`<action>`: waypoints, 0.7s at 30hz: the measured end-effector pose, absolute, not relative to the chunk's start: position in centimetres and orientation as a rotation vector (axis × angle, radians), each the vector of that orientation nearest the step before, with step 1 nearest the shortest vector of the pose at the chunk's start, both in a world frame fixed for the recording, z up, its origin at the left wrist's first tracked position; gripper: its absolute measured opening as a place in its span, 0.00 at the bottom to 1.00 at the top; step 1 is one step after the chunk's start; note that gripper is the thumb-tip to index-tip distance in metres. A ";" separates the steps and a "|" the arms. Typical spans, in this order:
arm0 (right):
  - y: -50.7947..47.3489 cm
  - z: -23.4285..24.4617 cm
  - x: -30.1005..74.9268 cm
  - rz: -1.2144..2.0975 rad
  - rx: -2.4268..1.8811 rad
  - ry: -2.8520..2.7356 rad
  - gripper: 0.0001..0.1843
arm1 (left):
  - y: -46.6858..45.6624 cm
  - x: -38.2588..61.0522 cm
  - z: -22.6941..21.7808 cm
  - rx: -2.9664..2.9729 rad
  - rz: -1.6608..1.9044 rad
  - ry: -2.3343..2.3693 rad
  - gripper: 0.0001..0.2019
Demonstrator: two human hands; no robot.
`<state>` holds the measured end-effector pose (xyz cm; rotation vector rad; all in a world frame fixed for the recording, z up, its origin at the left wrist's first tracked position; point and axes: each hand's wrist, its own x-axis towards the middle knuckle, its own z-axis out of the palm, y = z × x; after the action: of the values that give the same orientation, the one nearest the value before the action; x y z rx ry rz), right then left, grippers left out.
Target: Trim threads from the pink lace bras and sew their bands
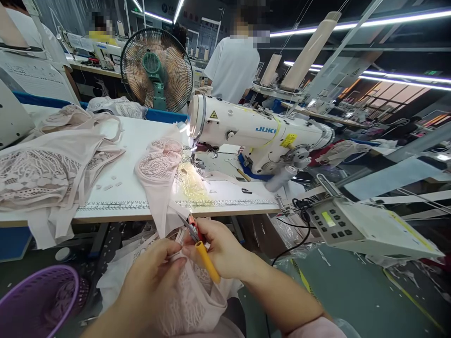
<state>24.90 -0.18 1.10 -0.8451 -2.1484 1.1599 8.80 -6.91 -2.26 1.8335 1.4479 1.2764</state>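
Note:
My right hand (220, 249) is closed around a small thread snipper (199, 244) with a yellow and red handle, its blades pointing up left. My left hand (153, 277) pinches the edge of a pale pink lace garment (197, 300) in my lap, right beside the blades. The same pink fabric runs up over the table edge to a lace piece (158, 162) lying under the needle of a white JUKI sewing machine (253, 131), whose lamp lights the cloth.
A heap of pink lace garments (45, 169) covers the left of the white table (123, 197). A purple basket (38, 300) stands low left, a grey control box (359, 225) at right, a fan (157, 68) behind. Two people stand at the back.

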 end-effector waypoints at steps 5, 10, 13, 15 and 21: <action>-0.1 1.0 24.9 1.195 -0.812 -2.135 0.17 | -6.8 8.6 -2.1 1.582 1.244 1.447 0.06; -0.5 -0.5 26.3 1.174 -0.827 -2.326 0.22 | -6.9 7.9 -2.0 1.134 1.207 1.454 0.11; -1.5 -2.2 27.3 1.244 -0.832 -2.420 0.26 | -6.9 7.2 -2.2 0.979 1.216 1.482 0.13; -2.2 -3.5 27.7 1.309 -0.822 -2.406 0.27 | -6.9 6.8 -2.7 0.922 1.239 1.511 0.13; -3.3 -5.6 28.0 1.412 -0.851 -2.264 0.18 | -7.0 5.8 -4.0 0.888 1.240 1.569 0.12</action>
<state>28.03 -3.29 -5.62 -0.8510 -2.2645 1.4118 5.81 -6.98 -4.00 0.8882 1.5691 1.2397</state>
